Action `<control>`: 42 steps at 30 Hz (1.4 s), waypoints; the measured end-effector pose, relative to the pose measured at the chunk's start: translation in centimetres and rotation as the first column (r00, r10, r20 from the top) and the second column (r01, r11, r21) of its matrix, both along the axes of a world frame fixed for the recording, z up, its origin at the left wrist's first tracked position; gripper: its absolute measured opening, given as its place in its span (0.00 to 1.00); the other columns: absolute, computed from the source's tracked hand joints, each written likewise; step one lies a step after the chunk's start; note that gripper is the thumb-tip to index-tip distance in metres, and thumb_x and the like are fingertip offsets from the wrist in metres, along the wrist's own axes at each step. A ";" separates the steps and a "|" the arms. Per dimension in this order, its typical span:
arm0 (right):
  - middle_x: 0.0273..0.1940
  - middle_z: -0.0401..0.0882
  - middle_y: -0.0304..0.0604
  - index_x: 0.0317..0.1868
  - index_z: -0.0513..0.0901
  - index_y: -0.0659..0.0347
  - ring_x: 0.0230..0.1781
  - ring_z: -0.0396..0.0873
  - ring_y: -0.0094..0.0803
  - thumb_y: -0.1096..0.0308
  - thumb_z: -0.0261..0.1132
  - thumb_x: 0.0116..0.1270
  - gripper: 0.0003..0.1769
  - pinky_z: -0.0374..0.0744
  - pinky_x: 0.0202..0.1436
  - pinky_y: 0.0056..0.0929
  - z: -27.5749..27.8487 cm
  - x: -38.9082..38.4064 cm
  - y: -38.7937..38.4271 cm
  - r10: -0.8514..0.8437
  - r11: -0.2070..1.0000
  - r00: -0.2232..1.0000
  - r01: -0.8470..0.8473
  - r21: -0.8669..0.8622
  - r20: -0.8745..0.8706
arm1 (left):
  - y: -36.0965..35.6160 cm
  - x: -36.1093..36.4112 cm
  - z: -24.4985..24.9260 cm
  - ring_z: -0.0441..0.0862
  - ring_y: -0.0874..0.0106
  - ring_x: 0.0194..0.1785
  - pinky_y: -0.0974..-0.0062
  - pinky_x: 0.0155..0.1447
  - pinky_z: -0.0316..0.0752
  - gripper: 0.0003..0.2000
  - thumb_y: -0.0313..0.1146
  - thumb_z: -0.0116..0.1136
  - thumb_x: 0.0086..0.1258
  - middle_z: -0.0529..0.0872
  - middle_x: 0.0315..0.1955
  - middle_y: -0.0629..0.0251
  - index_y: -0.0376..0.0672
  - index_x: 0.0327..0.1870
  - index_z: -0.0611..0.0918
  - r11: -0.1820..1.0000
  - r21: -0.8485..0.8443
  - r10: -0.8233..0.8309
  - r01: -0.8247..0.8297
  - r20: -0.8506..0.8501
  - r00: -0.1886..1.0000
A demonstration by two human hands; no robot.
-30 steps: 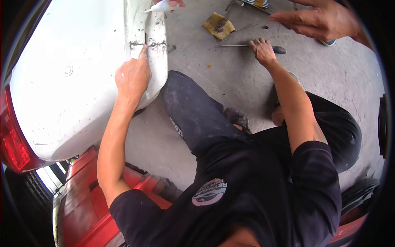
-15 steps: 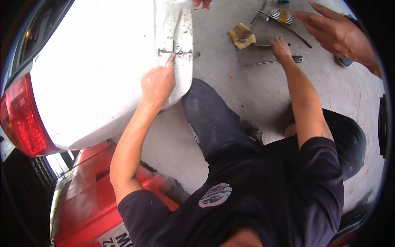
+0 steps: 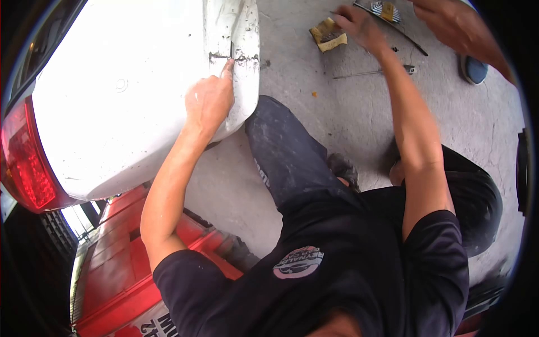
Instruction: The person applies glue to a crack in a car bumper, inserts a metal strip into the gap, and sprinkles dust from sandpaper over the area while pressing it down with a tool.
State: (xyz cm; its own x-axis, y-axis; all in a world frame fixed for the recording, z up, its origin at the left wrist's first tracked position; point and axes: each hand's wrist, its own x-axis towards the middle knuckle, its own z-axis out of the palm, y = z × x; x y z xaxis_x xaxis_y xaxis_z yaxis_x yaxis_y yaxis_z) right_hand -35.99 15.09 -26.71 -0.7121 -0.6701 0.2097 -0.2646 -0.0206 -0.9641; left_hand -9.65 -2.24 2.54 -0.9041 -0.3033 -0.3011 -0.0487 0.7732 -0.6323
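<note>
A white car panel (image 3: 129, 84) with chipped, stained patches fills the upper left. My left hand (image 3: 210, 98) holds nothing; its outstretched index finger touches the dark gap (image 3: 231, 51) near the panel's edge, while the other fingers are curled. Over the floor, my motion-blurred right hand (image 3: 364, 28) is closed around what looks like a thin rod-like tool, its dark tip jutting out at the left. Just beside that hand lies a folded yellow sheet (image 3: 332, 42). A long thin screwdriver (image 3: 365, 73) rests nearer to me.
Another person's hand (image 3: 455, 28) reaches in at the upper right, above a blue shoe (image 3: 475, 68). A dark rod (image 3: 401, 32) and a hex key set (image 3: 387, 11) lie on the floor. Left are a red tail light (image 3: 33, 163) and a red vehicle part (image 3: 135, 269).
My right hand has lifted from the floor and moved up and left, towards the yellow sheet. The thin tool it touched no longer lies there. My left finger stays at the gap.
</note>
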 end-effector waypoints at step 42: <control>0.39 0.86 0.41 0.44 0.90 0.52 0.43 0.89 0.47 0.74 0.66 0.61 0.12 0.87 0.45 0.48 11.9 16.4 -10.7 -0.022 0.981 0.979 -0.018 -0.195 -0.202 | 0.2 -0.3 -0.1 0.89 0.51 0.26 0.51 0.35 0.84 0.24 0.37 0.60 0.78 0.88 0.22 0.53 0.67 0.74 0.84 0.993 -0.073 0.098 -0.096 0.017 0.995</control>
